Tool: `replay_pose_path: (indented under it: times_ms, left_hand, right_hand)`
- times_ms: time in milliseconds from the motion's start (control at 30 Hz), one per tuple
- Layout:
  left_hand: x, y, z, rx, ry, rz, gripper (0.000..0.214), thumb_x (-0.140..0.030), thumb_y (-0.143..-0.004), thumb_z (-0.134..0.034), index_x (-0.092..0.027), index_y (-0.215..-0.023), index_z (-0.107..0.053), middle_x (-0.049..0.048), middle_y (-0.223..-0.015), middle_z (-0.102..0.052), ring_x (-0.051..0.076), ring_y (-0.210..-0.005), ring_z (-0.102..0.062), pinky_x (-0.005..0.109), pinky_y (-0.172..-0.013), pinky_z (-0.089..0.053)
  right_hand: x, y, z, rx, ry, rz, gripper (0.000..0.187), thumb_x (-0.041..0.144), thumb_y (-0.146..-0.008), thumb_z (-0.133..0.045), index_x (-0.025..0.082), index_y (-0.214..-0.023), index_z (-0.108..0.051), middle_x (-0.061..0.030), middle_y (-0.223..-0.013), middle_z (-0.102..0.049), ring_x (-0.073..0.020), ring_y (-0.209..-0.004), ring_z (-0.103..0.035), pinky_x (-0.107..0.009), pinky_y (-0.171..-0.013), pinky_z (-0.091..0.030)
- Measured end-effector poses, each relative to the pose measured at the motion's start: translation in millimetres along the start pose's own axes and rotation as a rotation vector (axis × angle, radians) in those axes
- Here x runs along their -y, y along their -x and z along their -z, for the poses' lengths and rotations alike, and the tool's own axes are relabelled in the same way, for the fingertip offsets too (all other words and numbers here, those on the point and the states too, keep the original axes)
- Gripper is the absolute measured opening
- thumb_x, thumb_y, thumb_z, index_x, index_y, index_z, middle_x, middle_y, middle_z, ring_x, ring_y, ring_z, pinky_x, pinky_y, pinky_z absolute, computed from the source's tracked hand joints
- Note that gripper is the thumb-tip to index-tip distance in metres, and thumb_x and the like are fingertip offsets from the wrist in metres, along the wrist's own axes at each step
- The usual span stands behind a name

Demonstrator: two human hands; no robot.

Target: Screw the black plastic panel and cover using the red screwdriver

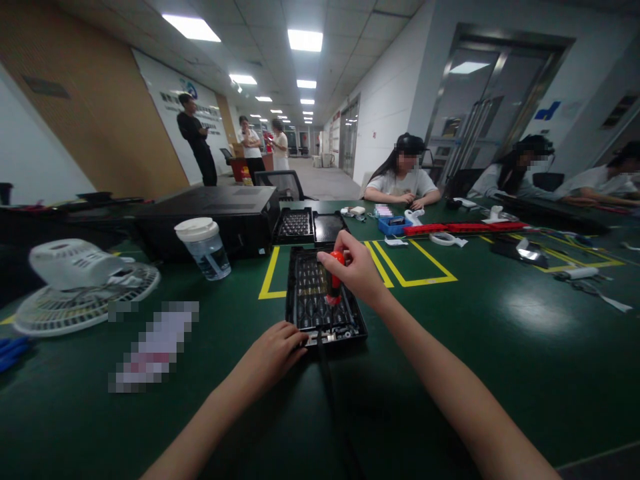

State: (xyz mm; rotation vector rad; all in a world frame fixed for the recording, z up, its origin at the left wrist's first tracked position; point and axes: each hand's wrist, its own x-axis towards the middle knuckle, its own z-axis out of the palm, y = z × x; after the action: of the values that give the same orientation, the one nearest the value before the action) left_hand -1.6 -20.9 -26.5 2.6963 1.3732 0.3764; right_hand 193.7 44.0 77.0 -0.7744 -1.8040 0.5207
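Observation:
A shallow black case (pixel 293 293) lies on the green table in front of me, with rows of dark parts inside and small silvery pieces along its near edge. My right hand (pixel 357 267) grips a red-and-black screwdriver (pixel 334 287), held upright over the right half of the case. Its tip is too small and dark to make out. At the near left corner, my left hand (pixel 277 347) is closed on the edge of the case. A black strap or cable (pixel 327 380) runs from the case's near edge toward me.
Behind the case are two more black trays (pixel 295 225). On the left stand a lidded plastic cup (pixel 205 250), a large black box (pixel 210 210) and a white fan (pixel 80 283). A blue bin (pixel 393 225) and tape roll (pixel 443 239) lie right. A person (pixel 405 177) sits across.

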Motion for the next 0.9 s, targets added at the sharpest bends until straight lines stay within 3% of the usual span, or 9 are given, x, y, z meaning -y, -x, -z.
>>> replay_pose_path:
  times_ms: [400,600,767,900]
  left_hand:
    - [2.3,0.5,-1.3,-0.016,0.006,-0.005,0.023,-0.025,-0.087,-0.048,-0.021,-0.105,-0.060,0.0060,-0.101,-0.061,0.020,-0.096,-0.054,0.036,-0.086,-0.045]
    - [3.4,1.2,-2.9,-0.020,0.014,-0.005,0.023,-0.026,-0.086,-0.048,-0.022,-0.106,-0.060,0.0058,-0.102,-0.061,0.019,-0.097,-0.054,0.035,-0.086,-0.045]
    - [0.1,1.0,1.6,-0.002,0.011,0.013,0.023,-0.025,-0.086,-0.048,-0.022,-0.105,-0.060,0.0056,-0.103,-0.061,0.020,-0.098,-0.053,0.036,-0.087,-0.045]
    - [-0.2,-0.1,1.5,-0.007,0.014,0.007,0.023,-0.025,-0.086,-0.048,-0.022,-0.105,-0.060,0.0060,-0.102,-0.061,0.020,-0.097,-0.054,0.036,-0.086,-0.045]
  right_hand:
    - [-2.0,-0.3,-4.4,-0.014,-0.002,0.023,0.024,0.031,-0.079,-0.054,0.019,-0.067,-0.038,0.0051,-0.061,-0.038,-0.0090,-0.057,-0.037,-0.023,-0.057,-0.032]
    - [-9.1,-1.7,-11.2,0.090,-0.429,-0.163,0.016,0.032,-0.080,-0.051,0.019,-0.078,-0.041,0.0027,-0.068,-0.054,-0.0108,-0.059,-0.054,-0.025,-0.058,-0.045]
    - [-9.5,-5.2,-7.1,0.258,-0.717,-0.189,0.016,0.028,-0.080,-0.051,0.014,-0.088,-0.055,-0.0073,-0.086,-0.065,-0.0158,-0.078,-0.064,-0.032,-0.074,-0.050]
    - [-10.1,-4.4,-1.6,0.373,-0.831,-0.218,0.017,0.028,-0.080,-0.053,0.014,-0.087,-0.057,-0.0087,-0.093,-0.066,-0.0175,-0.075,-0.066,-0.032,-0.069,-0.053]
